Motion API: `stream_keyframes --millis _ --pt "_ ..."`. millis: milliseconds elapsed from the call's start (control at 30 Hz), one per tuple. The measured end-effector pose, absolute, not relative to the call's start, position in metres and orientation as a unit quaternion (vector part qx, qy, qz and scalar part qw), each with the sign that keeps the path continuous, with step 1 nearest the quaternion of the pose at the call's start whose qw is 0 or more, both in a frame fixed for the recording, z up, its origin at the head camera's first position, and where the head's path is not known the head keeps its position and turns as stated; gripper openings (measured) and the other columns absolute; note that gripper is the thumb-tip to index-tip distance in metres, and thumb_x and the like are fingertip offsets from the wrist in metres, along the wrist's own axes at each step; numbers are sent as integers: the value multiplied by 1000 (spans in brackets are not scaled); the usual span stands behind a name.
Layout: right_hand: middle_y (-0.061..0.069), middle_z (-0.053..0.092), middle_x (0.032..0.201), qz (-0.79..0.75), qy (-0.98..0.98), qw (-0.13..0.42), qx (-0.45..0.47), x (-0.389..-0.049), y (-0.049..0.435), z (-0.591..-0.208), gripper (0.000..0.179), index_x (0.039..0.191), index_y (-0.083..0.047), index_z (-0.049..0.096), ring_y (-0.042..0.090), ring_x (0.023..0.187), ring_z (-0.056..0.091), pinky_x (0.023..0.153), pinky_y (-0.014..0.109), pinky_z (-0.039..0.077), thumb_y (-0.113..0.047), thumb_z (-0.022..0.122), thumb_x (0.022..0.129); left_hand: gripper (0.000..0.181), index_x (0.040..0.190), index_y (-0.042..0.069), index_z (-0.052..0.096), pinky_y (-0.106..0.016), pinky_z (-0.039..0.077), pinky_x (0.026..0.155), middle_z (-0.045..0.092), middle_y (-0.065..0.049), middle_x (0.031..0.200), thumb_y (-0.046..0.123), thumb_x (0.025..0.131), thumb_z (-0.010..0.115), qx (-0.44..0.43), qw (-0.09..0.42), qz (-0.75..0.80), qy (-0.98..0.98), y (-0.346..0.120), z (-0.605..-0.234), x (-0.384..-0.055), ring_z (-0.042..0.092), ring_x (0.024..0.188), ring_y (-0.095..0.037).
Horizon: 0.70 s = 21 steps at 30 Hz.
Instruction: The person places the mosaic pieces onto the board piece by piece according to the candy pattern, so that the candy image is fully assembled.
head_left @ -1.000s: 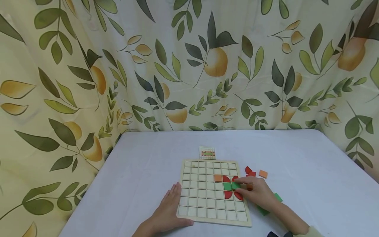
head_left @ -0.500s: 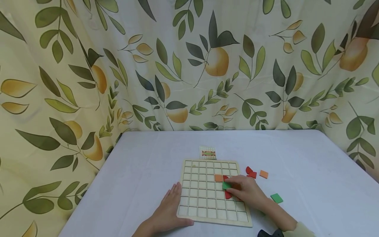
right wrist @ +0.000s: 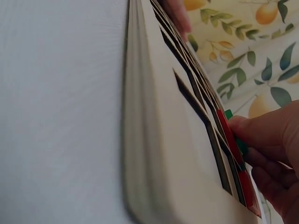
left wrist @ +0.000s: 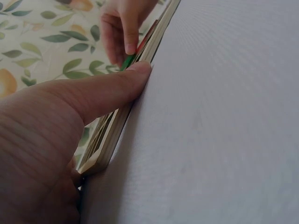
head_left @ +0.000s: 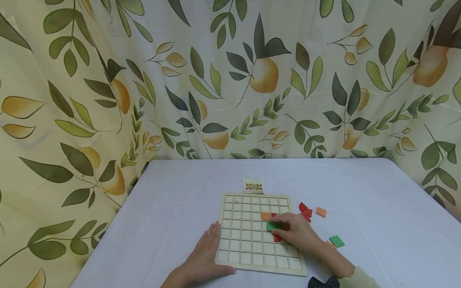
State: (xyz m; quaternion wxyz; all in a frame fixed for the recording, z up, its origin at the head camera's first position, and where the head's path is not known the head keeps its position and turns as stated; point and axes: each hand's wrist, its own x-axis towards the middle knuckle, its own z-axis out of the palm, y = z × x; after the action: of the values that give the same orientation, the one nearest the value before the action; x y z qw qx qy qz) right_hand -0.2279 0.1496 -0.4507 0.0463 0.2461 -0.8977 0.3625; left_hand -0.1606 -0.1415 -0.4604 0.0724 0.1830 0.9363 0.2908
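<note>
A square wooden grid board lies on the white table. My left hand rests at its near left corner, fingers straight along the left side and thumb against the near edge, as the left wrist view also shows. Over the board's right half, my right hand pinches a green tile between thumb and fingertips, low over the cells. An orange square tile sits in a cell just beyond it. Red rounded tiles lie in the board near these fingertips; the right hand hides part of them in the head view.
A small pattern card lies at the board's far edge. To the right are several loose red tiles, an orange tile and a green tile. A leaf-and-fruit patterned curtain hangs behind the table.
My right hand has moved left across the board, with the green at its fingertips shifting left too. Its forearm now uncovers loose tiles on the right. My left hand stays put.
</note>
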Motion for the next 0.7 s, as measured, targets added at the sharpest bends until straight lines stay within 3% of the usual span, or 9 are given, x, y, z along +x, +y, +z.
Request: stream_keyframes --millis 200,700 --pt "-6 66 99 377 -898 39 224 -230 147 -452 29 100 -14 72 11 90 58 75 27 50 -22 78 73 124 145 -4 8 -48 8 108 6 -18 151 76 64 59 182 73 289 937 -142 -461 -161 2 138 -27" --pt "-6 66 95 401 -889 41 219 -233 143 -453 23 96 -16 73 11 85 58 72 25 50 -16 78 74 123 145 -4 10 -49 9 108 8 -18 151 75 64 60 185 67 291 936 -142 -464 -162 3 138 -28"
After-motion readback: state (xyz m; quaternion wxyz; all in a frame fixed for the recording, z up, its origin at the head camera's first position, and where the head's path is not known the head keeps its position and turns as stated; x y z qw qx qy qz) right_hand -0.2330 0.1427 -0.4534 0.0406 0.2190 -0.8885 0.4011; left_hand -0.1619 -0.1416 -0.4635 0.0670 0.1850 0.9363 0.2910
